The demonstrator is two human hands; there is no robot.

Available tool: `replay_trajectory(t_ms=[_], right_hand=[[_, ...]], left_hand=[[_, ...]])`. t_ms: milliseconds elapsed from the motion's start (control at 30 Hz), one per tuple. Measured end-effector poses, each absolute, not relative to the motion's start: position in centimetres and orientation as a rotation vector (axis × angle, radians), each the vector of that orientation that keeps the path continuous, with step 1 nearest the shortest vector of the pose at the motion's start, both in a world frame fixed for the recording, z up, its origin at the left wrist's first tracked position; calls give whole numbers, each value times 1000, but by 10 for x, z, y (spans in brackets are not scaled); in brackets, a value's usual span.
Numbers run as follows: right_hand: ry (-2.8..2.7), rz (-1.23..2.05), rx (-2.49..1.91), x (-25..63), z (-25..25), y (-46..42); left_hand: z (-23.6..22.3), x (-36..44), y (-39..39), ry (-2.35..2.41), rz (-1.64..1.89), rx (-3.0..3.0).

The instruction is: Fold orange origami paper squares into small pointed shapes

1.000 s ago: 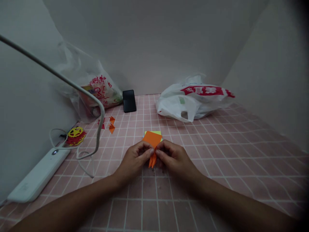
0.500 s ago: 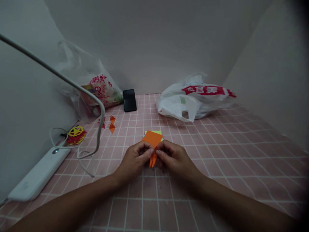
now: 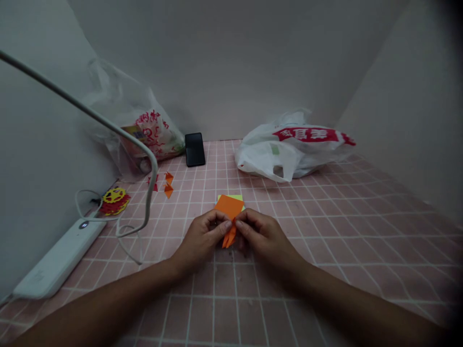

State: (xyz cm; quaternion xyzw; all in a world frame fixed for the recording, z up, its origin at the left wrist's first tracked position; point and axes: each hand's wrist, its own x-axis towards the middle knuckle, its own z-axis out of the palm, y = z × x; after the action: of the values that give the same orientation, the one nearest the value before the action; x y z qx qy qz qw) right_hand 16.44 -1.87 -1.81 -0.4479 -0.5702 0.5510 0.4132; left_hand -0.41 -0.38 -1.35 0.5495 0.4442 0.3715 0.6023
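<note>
A small folded orange paper piece (image 3: pixel 229 237) is pinched between both my hands just above the pink tiled tabletop (image 3: pixel 325 226). My left hand (image 3: pixel 202 238) grips its left side with curled fingers. On the other side, my right hand (image 3: pixel 261 235) holds it the same way. Just beyond my fingers lies a stack of paper squares (image 3: pixel 229 205), orange on top with green and yellow edges showing beneath.
A white plastic bag with red print (image 3: pixel 289 149) lies at the back right. A clear bag (image 3: pixel 141 130) and a black phone (image 3: pixel 194 149) are back left. Small orange paper bits (image 3: pixel 168 185), yellow-red paper cutouts (image 3: pixel 114 200), a lamp arm (image 3: pixel 90 115) and its white base (image 3: pixel 58 260) occupy the left.
Both hands stay on the orange piece with only slight finger shifts; the folded piece sits a little lower between the fingers.
</note>
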Motion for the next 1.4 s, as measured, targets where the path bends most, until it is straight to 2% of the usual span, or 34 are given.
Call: replay_trajectory(t_ms=[433,1400], right_hand=[[-1327,1503,-1075,163,-21,-17],[-1428,1486,-1075,163,-17,-18]], left_hand=[[-13,-6,-4,973,864,1202],[-12,-7,-4,939,799,1192]])
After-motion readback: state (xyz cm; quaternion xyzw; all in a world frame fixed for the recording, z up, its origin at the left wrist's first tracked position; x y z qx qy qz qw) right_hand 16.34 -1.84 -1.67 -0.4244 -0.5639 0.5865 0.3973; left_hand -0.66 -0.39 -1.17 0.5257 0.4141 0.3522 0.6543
